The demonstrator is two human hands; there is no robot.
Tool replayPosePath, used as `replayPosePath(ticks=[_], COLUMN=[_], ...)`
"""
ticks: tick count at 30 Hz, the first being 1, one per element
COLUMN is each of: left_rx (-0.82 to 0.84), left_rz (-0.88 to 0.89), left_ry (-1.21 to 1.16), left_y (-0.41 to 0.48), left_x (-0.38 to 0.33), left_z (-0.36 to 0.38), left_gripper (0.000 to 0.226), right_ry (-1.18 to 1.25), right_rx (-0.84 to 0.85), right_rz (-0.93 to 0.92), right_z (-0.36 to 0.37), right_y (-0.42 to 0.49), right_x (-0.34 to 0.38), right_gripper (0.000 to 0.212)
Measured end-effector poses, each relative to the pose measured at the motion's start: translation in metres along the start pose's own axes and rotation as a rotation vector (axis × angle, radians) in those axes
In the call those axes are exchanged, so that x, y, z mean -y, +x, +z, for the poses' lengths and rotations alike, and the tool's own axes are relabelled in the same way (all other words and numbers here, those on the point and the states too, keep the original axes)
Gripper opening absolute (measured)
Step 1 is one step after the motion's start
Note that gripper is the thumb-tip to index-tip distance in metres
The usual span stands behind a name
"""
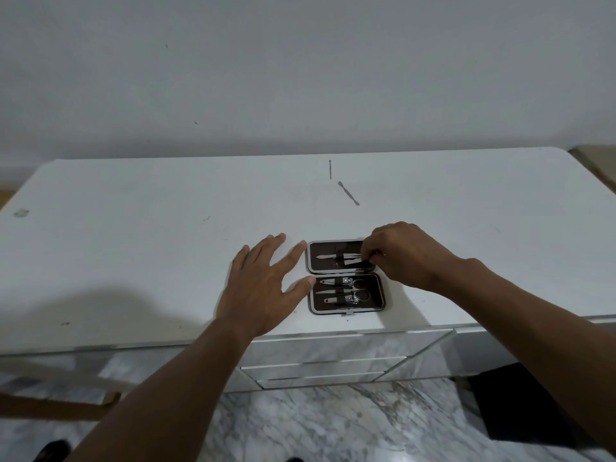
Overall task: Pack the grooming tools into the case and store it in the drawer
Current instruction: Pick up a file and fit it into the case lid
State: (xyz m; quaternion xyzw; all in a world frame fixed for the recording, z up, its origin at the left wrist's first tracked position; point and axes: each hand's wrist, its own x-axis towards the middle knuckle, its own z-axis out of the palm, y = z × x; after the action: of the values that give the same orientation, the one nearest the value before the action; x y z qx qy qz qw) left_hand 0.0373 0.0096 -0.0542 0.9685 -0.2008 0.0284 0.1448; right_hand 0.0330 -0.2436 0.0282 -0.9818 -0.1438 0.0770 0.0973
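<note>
Here, your right hand (pixel 405 258) has its fingertips (pixel 366 256) pinched narrow at the right end of the case's upper half, closed on the end of a thin metal tool (pixel 346 260) lying under the elastic strap there. Whether the tool is fully seated, you cannot tell; the fingers cover its end.

Your left hand (pixel 263 288) lies spread wide and flat on the tabletop, holding nothing. Index fingertip and thumb tip touch the case's left edge, one at each half.

The case (pixel 346 277): small, rectangular, rounded corners, pale metal rim, dark lining. It lies open flat in two halves, hinge running left to right, near the front edge of the white table (pixel 133 245), roughly centre. Upper half holds a pointed tool (pixel 328 257) beside the pinched one. Lower half holds nail clippers (pixel 343 299), small scissors (pixel 358 288) with round handles to the right, and other slim pieces, all under a dark strap. A small clasp juts from the near rim.

Farther back on the table, well apart from the case: a thin pin-like pick (pixel 330 170) pointing away from you, and a double-ended pusher (pixel 348 193) lying diagonally, just right of it.

Below the table's front edge, mirrored drawer fronts (pixel 333 358) reflect the marble floor (pixel 316 425).
</note>
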Motion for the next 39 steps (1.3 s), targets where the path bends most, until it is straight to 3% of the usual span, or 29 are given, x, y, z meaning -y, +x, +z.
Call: replayPosePath(ticks=[28,39], left_rx=[-0.001,-0.001], left_rz=[-0.003,-0.006], left_ry=[-0.006,-0.004], left_y=[0.0,0.0], left_x=[-0.001,-0.002], left_z=[-0.001,-0.002], left_gripper=[0.069,0.07], right_ry=[-0.105,-0.008], right_rx=[0.052,0.061], right_rz=[0.023,-0.013], right_z=[0.007,0.008], right_y=[0.013,0.018], right_x=[0.008,0.016], right_gripper=[0.023,0.022])
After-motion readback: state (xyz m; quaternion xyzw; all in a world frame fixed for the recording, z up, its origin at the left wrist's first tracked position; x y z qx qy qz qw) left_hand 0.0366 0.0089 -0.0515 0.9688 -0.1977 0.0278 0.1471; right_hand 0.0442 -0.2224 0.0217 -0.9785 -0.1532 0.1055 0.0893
